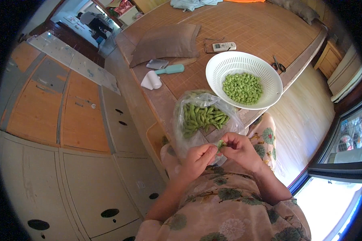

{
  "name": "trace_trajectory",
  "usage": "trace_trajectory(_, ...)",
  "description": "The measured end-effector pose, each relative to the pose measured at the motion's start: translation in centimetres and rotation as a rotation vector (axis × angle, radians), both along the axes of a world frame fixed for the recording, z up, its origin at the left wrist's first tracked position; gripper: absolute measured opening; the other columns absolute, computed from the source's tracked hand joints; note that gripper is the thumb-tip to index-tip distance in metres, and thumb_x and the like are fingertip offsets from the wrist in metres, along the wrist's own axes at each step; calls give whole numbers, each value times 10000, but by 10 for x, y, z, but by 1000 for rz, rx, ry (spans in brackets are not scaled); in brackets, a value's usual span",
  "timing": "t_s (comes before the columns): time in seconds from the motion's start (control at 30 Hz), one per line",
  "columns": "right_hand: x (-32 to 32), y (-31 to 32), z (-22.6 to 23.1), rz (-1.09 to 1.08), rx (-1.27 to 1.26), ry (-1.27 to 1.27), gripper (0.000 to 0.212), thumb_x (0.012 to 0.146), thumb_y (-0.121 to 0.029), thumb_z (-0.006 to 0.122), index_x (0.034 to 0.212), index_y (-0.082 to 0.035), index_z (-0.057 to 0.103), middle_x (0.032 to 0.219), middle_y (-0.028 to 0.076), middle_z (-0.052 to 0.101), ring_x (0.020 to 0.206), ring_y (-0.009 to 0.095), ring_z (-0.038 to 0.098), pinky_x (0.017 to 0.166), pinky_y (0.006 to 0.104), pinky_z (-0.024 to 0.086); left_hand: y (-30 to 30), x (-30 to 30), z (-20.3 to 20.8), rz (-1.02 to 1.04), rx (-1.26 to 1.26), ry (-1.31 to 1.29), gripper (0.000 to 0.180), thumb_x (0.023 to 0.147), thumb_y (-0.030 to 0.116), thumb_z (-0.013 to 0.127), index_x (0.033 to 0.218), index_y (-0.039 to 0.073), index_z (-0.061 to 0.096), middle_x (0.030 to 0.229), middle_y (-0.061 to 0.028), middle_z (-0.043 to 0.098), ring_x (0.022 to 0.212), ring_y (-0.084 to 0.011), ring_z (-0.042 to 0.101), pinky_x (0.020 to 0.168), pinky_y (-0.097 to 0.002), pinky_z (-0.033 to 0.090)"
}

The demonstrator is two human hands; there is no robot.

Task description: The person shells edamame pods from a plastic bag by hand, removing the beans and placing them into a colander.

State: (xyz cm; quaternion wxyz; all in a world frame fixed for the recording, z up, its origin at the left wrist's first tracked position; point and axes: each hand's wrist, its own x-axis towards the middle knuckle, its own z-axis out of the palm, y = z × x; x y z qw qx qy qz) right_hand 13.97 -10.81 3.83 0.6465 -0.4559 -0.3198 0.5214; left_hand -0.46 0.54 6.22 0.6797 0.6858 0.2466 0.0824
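Over my lap, my left hand and my right hand meet with fingers pinched. Between the fingertips shows a small green edamame pod, gripped from both sides; the fingers cover much of it. Just beyond the hands lies a clear plastic bag, its mouth spread, with many whole edamame pods inside. Farther off to the right, a white slotted plastic colander holds a heap of shelled green beans.
The bag and colander rest at the near edge of a bed with a woven mat. On the mat lie a pillow, a remote, scissors, a teal-handled brush, a phone and a white roll. Cabinets stand left.
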Motion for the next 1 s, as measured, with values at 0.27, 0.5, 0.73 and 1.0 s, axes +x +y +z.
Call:
trace_trajectory(0.27,-18,-1,6,-417,104,-713,149,809,37,673,907,-10,571,835,34,538,702,98,519,613,238,443,-2,1,-9,126,82,-15,257,980,205,533,893,-21,620,639,42,476,581,-43,406,512,-215,333)
trace_trajectory(0.5,-21,3,8,-483,150,-740,140,780,57,685,864,3,587,816,81,567,710,172,566,618,271,459,-3,3,-1,163,194,-14,273,974,209,542,829,-13,610,616,36,472,572,-48,413,511,-227,341)
trace_trajectory(0.73,-22,2,8,-491,194,-852,154,755,67,699,864,16,603,837,115,600,733,249,600,633,310,486,-4,3,-8,178,220,-42,294,974,206,544,787,-16,586,600,44,422,574,-44,367,498,-236,319)
trace_trajectory(1.0,-25,1,4,-495,149,-845,161,755,24,690,898,2,621,799,149,574,713,328,601,618,382,498,-9,7,-14,245,264,-63,280,974,217,547,817,-8,605,596,44,423,565,-44,371,494,-236,320)
